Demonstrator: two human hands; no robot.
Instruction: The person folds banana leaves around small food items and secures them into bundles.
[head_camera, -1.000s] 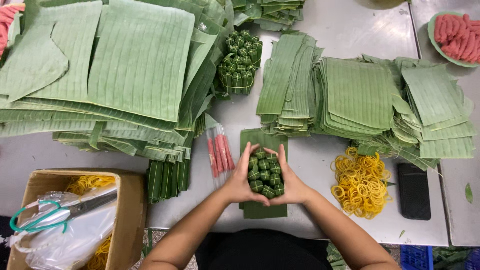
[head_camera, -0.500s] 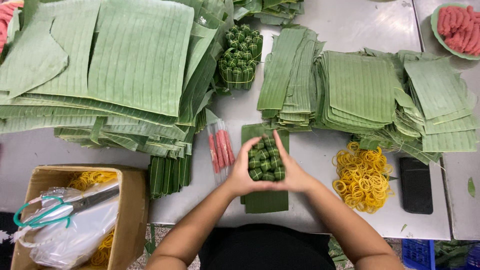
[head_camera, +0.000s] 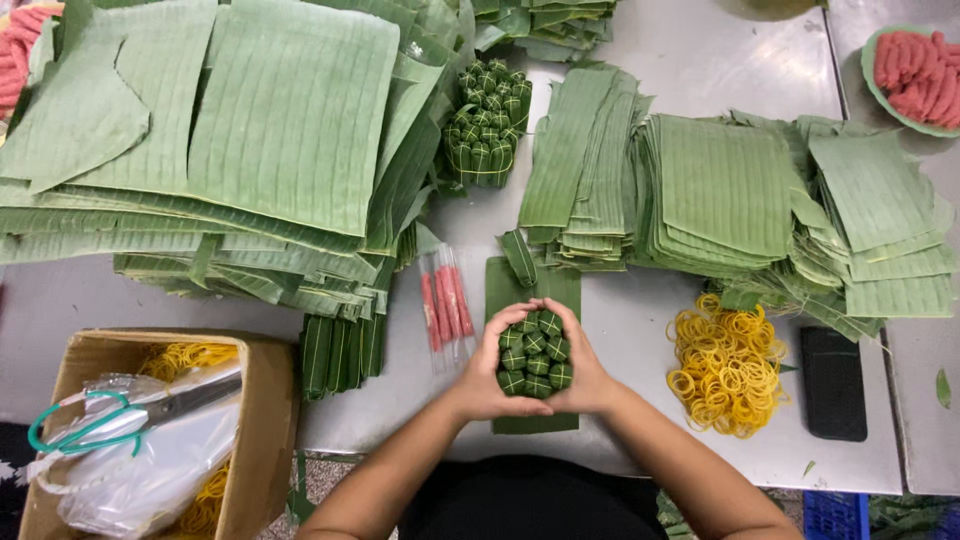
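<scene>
Both hands work together at the near edge of the counter. The left hand and the right hand are cupped from opposite sides around a cluster of small leaf-wrapped parcels, pressing them into one compact bundle. The fingertips of both hands meet above the far side of the cluster. The parcels stand on end, with their folded green tops facing the camera.

The bundle sits over a dark green leaf strip that lies flat on the counter and runs from beyond the hands to below the wrists.

Surrounding items:
- Just left of the strip: a clear packet of pink sticks.
- Further left: a row of rolled leaf pieces, partly under a large stack of broad banana leaves.
- Far side of the counter: a second, finished bundle of parcels.
- Right of the hands: a heap of yellow rubber bands, with a black phone beside it.
- Behind the bands: stacks of cut leaf squares.
- Lower left: a cardboard box holding plastic bags and scissors with teal handles.
- Upper right corner: a green bowl of pink meat pieces.
</scene>
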